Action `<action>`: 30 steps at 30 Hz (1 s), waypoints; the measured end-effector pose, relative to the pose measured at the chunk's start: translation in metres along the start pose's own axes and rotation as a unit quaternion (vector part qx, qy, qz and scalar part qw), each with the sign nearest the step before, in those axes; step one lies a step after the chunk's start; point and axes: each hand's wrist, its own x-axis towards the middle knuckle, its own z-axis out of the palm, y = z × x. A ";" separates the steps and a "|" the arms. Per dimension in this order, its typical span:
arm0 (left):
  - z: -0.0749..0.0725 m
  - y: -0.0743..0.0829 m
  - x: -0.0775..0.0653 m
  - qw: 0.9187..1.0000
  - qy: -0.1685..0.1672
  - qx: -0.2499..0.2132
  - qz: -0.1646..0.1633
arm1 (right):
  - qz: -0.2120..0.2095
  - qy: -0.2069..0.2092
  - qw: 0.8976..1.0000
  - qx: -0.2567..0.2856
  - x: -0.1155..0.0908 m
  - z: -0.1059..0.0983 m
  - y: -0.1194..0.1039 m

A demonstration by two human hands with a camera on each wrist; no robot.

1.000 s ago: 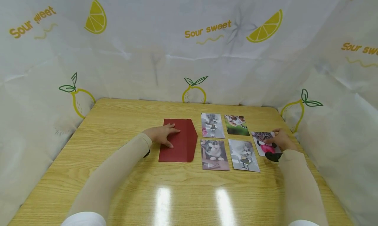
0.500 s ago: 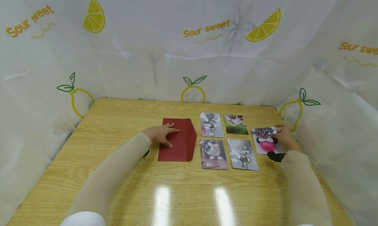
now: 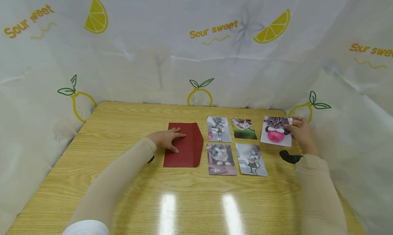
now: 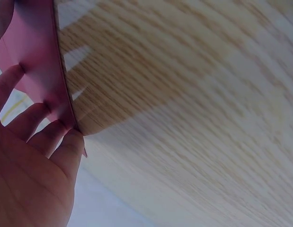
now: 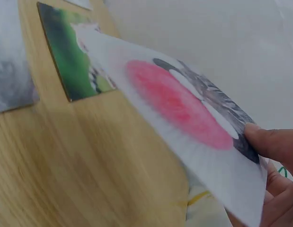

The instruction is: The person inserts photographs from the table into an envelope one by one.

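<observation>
My left hand (image 3: 164, 139) rests with spread, straight fingers on a red envelope (image 3: 187, 149), whose pointed flap faces right; the left wrist view shows the fingertips (image 4: 70, 137) on the envelope's edge (image 4: 42, 52). At the right, my right hand (image 3: 302, 132) pinches the side of a cat photo card (image 3: 276, 134) between thumb and fingers. The card, printed with a tabby face and a pink ball shape, is lifted and tilted above the table, as the right wrist view shows of this card (image 5: 179, 104).
Between the hands lie several photo cards: a grey one (image 3: 219, 129) at back left, a tiger card (image 3: 244, 129), a cat card (image 3: 221, 160) at front left and another grey one (image 3: 252, 160). The wooden table (image 3: 196, 197) meets a lemon-print cloth (image 3: 147, 64) behind.
My right hand has lifted the cat card off the table and moved it up and away, tilting it. The left hand and envelope have stayed in place.
</observation>
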 end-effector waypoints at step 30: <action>0.000 -0.001 0.001 1.000 -0.003 -0.008 -0.002 | -0.075 -0.109 0.987 0.088 -0.039 0.153 -0.059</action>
